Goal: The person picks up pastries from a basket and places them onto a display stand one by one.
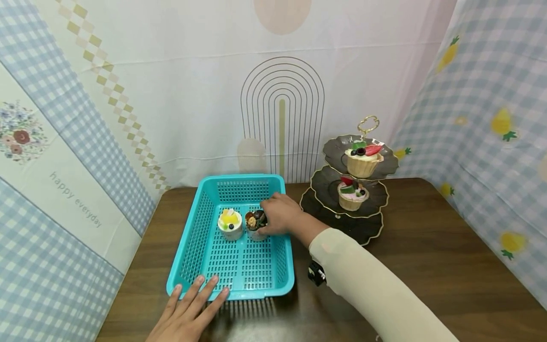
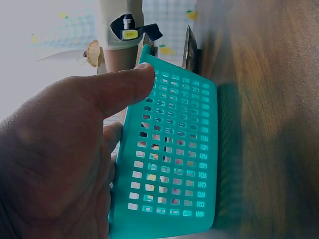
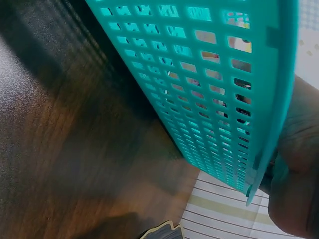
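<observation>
A turquoise plastic basket [image 1: 231, 295] with slotted walls stands on the table, two cupcakes inside it. My right hand [image 1: 279, 214] reaches over the basket's right wall and grips the chocolate-topped cupcake [image 1: 255, 221], fingers on its far side and thumb in front. Just left of it sits a cupcake with yellow fruit and white cream [image 1: 231, 225], apart from my hand. My left hand [image 1: 188, 306] rests on the basket's near rim with its fingers spread and mostly straight. From the left wrist, the thumb [image 2: 127, 84] lies along the rim; in the right wrist view the basket wall hides the grasp.
Right of the basket stands a dark three-tier cake stand [image 1: 318, 190] with gold edges and a gold handle [image 1: 368, 125]. A fruit tart [image 1: 363, 164] sits on its top tier, and a pink-cream tart [image 1: 351, 199] on the middle one. Patterned cloths hang behind and beside the wooden table [image 1: 427, 247].
</observation>
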Demonstrator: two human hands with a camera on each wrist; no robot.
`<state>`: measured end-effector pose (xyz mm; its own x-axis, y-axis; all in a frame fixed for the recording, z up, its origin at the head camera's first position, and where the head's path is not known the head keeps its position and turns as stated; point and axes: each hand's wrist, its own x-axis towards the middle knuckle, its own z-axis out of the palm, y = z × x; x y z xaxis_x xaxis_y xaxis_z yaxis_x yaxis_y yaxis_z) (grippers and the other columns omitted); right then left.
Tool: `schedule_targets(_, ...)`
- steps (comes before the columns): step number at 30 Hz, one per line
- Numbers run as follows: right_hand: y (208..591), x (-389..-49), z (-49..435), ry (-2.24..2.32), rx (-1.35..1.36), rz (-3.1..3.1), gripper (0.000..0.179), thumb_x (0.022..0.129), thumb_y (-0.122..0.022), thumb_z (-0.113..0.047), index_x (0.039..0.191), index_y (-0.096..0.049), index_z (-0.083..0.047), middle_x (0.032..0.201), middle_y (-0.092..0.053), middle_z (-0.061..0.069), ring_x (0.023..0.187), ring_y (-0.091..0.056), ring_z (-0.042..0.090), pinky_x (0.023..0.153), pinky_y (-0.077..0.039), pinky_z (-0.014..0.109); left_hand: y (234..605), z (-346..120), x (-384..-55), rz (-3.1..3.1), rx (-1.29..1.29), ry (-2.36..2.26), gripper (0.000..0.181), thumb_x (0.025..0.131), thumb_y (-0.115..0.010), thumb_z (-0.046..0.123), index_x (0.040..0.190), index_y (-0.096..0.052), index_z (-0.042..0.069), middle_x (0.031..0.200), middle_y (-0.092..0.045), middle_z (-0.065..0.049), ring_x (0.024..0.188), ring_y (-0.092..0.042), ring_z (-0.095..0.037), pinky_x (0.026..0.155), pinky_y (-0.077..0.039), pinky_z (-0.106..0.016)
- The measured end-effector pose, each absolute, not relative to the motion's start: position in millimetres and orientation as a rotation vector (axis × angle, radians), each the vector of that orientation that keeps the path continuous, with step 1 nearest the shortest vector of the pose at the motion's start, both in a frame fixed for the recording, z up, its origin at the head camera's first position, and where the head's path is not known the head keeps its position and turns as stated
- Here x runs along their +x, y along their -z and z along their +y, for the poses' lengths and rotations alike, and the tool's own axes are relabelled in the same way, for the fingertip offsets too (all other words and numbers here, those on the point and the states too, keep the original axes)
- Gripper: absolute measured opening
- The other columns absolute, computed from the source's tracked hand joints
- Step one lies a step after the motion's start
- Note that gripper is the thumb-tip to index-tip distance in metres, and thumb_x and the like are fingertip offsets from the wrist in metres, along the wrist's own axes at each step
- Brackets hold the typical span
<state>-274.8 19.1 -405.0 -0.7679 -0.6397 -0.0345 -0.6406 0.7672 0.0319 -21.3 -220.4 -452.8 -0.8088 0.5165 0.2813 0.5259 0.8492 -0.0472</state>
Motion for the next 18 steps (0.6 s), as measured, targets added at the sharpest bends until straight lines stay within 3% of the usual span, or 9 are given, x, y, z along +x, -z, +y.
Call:
schedule_targets(7, 409, -278, 9, -0.183, -0.987, 2.908, 0.071, 0.07, -0.065, -0.068, 0.115, -0.062, -0.014, 0.103, -0.063, -0.001, 0.101, -0.045, 0.02, 0.097, -0.033, 0.039, 454, -220, -22, -2.746, -0.774, 0.041, 0.098, 0.074, -0.043, 0.081, 0.151, -0.022, 0.025, 0.157, -0.013, -0.001, 0.142, -0.009, -0.028, 0.11, 0.0, -0.051)
schedule_targets(14, 414, -279, 4, -0.193, -0.923, 2.886, 0.079, 0.068, -0.065, -0.071, 0.121, -0.06, -0.014, 0.109, -0.063, 0.001, 0.108, -0.046, 0.021, 0.108, -0.021, 0.043, 455, -220, -22, -2.739, -0.781, 0.023, 0.096, 0.075, -0.043, 0.08, 0.151, -0.023, 0.025, 0.156, -0.015, -0.003, 0.141, -0.012, -0.03, 0.11, 0.0, -0.051)
schedule_targets(18, 417, -279, 3, -0.179, -0.913, 2.89, 0.079, 0.067, -0.066, -0.071, 0.121, -0.061, -0.014, 0.109, -0.063, 0.0, 0.11, -0.047, 0.022, 0.109, -0.021, 0.044, 456, -219, -22, -2.729, -0.786, 0.037, 0.095, 0.076, -0.044, 0.079, 0.151, -0.024, 0.025, 0.156, -0.017, -0.002, 0.141, -0.012, -0.029, 0.11, 0.002, -0.05)
